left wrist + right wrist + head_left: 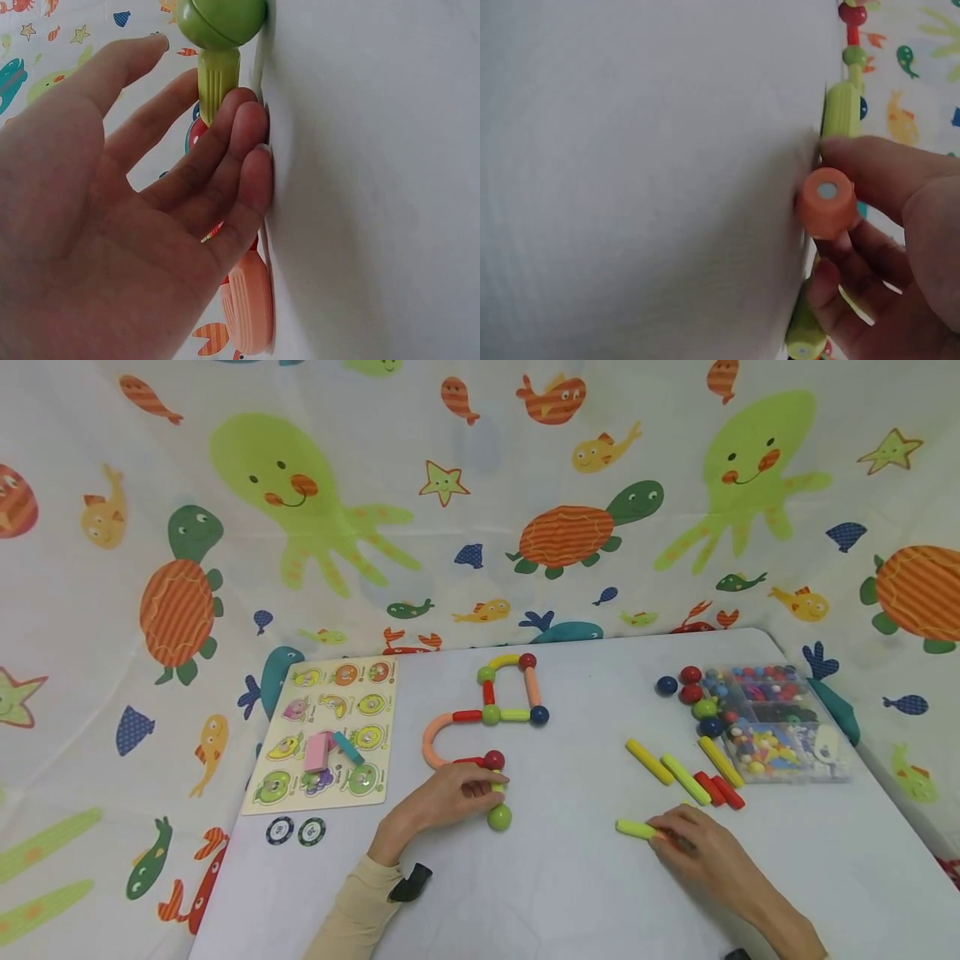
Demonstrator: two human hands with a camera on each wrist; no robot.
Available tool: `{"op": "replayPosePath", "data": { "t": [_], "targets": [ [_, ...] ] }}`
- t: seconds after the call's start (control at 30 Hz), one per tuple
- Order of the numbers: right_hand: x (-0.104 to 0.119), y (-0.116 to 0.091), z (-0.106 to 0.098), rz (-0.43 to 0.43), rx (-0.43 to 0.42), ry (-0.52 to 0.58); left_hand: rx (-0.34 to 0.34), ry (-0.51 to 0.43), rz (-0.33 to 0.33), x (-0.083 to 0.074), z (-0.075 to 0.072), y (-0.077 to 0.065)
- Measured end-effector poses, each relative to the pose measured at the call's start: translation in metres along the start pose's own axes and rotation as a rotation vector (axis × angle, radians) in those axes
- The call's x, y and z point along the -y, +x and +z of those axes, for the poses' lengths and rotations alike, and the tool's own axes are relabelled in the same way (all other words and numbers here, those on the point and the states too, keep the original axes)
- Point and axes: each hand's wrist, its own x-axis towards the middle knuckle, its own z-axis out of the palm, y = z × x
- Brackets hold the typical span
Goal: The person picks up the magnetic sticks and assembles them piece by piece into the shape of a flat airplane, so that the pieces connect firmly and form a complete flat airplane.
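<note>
Right hand (697, 846) pinches an orange stick (824, 211) — best held level — while the relaxed left hand (453, 797), touching a short green rod (217, 82), should steady it.

White table (570, 885): fruit puzzle board (296, 797) at far-left corner, two chips (280, 831) just beside it near left edge. Rod-and-ball chain (491, 715) runs from middle toward far edge. Loose rods (650, 762), balls (691, 694), compartmented clear box (842, 770) toward right edge.
</note>
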Motion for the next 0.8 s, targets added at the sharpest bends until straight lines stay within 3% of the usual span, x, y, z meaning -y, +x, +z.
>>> {"op": "replayPosePath", "data": {
  "t": [0.17,0.33,0.6,0.8],
  "targets": [
    [-0.003,0.004,0.002,0.006,-0.048,-0.090,-0.006,-0.006,0.003,0.000,0.000,-0.001],
    [-0.003,0.010,-0.009,0.063,-0.024,-0.039,-0.005,-0.020,0.006,0.000,0.000,-0.001],
    [-0.002,0.026,-0.022,-0.042,-0.178,0.055,-0.008,-0.024,-0.003,-0.001,-0.001,-0.003],
    [0.011,0.041,-0.010,-0.031,-0.115,0.192,-0.002,-0.024,0.018,0.000,0.000,-0.002]
  ]
}}
